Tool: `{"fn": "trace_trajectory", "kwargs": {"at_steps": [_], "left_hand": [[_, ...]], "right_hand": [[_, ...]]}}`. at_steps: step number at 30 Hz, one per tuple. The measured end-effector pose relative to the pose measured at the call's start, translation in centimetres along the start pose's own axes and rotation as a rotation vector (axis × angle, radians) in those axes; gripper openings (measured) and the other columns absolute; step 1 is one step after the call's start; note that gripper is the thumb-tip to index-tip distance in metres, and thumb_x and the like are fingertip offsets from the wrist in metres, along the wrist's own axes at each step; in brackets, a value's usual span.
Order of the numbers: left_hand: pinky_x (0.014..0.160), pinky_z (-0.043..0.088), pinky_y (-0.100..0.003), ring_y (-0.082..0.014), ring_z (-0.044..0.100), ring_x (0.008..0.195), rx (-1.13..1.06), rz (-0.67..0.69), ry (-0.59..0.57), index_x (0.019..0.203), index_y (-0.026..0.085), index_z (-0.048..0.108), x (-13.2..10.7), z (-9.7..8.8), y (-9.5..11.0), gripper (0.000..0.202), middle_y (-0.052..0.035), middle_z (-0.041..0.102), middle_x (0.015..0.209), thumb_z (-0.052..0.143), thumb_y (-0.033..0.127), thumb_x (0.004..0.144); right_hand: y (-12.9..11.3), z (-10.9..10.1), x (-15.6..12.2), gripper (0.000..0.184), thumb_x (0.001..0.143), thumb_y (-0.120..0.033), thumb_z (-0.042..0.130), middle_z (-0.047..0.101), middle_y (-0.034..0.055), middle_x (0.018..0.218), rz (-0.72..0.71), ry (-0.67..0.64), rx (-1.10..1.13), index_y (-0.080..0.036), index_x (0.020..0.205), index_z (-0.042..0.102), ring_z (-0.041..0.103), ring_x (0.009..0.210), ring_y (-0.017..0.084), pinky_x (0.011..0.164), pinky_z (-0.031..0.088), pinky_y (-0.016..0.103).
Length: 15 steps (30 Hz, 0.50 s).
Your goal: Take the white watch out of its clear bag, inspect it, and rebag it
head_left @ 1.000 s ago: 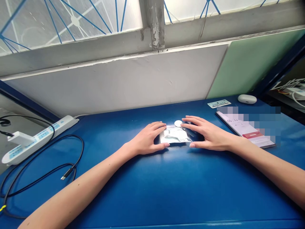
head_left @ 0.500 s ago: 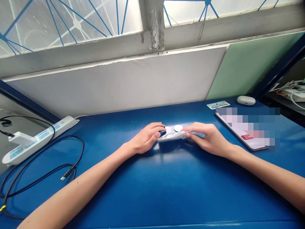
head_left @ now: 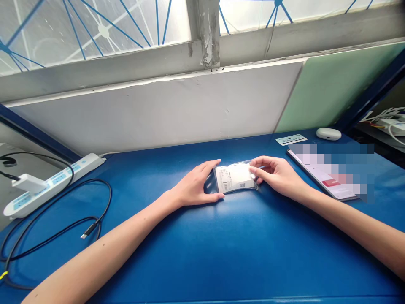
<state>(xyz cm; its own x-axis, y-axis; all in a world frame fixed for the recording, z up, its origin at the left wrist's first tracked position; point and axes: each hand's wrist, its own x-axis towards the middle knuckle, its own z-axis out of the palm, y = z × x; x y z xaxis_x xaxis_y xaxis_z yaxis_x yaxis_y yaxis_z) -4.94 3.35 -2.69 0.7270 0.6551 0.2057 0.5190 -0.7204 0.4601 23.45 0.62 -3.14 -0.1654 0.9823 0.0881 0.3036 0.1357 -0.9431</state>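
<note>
Held between both hands just left of the phone (head_left: 322, 177): clear packet (head_left: 234, 178), tipped up off the blue table (head_left: 221, 253), label side out.
Head view: right hand (head_left: 278, 177) pinched on the phone-side edge; left hand (head_left: 193, 189) clasping the far edge, fingers together above, thumb below. Apparently at the label-checking stage; any further turning calls for a steady two-edge hold on slick film.

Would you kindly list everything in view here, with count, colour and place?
packet: one, clear, white label, centre, held by both hands
table: one, blue
power strip: one, white, far left
plug: one, white, on power strip
cable: one, black, left
phone: one, pale screen, right
earbud case: one, white, back right
sticker: one, white, beside that case
left hand: one, grips packet's left edge
right hand: one, pinches its right edge
</note>
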Motion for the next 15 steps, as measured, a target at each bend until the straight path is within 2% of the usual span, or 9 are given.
{"fn": "trace_trajectory", "kwargs": {"at_steps": [4, 8, 12, 15], "left_hand": [[0.116, 0.039, -0.048, -0.0333, 0.043, 0.141, 0.006, -0.001, 0.028, 0.156, 0.021, 0.021, 0.0, 0.1, 0.2, 0.098, -0.0172, 0.042, 0.154, 0.076, 0.044, 0.079], [0.114, 0.041, -0.048, -0.0338, 0.047, 0.137, 0.016, -0.002, 0.020, 0.151, 0.023, 0.032, 0.1, 0.0, 0.2, 0.088, -0.0153, 0.047, 0.149, 0.076, 0.045, 0.079], [0.111, 0.043, -0.048, -0.0334, 0.051, 0.133, 0.036, -0.013, -0.003, 0.146, 0.020, 0.040, 0.2, -0.1, 0.2, 0.080, -0.0150, 0.052, 0.144, 0.075, 0.047, 0.079], [0.112, 0.043, -0.047, -0.0331, 0.050, 0.133, 0.056, -0.006, -0.008, 0.142, 0.017, 0.045, 0.3, -0.1, 0.3, 0.075, -0.0163, 0.053, 0.142, 0.074, 0.047, 0.079]], "right_hand": [[0.2, 0.4, 0.0, 0.035, 0.083, -0.051, 0.071, 0.072, 0.0068, 0.090, 0.011, 0.011, 0.025, -0.018, 0.091, 0.066, 0.069, 0.063, 0.018, 0.061, 0.060, 0.034], [0.7, 0.5, 0.0, 0.040, 0.083, -0.051, 0.070, 0.073, 0.0092, 0.095, -0.004, 0.034, 0.010, -0.018, 0.103, 0.066, 0.070, 0.064, 0.020, 0.062, 0.061, 0.037], [0.9, 0.0, 0.2, 0.039, 0.086, -0.048, 0.067, 0.074, 0.0109, 0.101, -0.075, 0.088, -0.122, -0.019, 0.112, 0.067, 0.073, 0.086, 0.026, 0.080, 0.062, 0.044], [0.9, -0.8, 0.4, 0.038, 0.088, -0.048, 0.065, 0.071, 0.0131, 0.117, -0.248, 0.042, -0.352, -0.021, 0.114, 0.068, 0.068, 0.108, 0.032, 0.096, 0.056, 0.051]]}}
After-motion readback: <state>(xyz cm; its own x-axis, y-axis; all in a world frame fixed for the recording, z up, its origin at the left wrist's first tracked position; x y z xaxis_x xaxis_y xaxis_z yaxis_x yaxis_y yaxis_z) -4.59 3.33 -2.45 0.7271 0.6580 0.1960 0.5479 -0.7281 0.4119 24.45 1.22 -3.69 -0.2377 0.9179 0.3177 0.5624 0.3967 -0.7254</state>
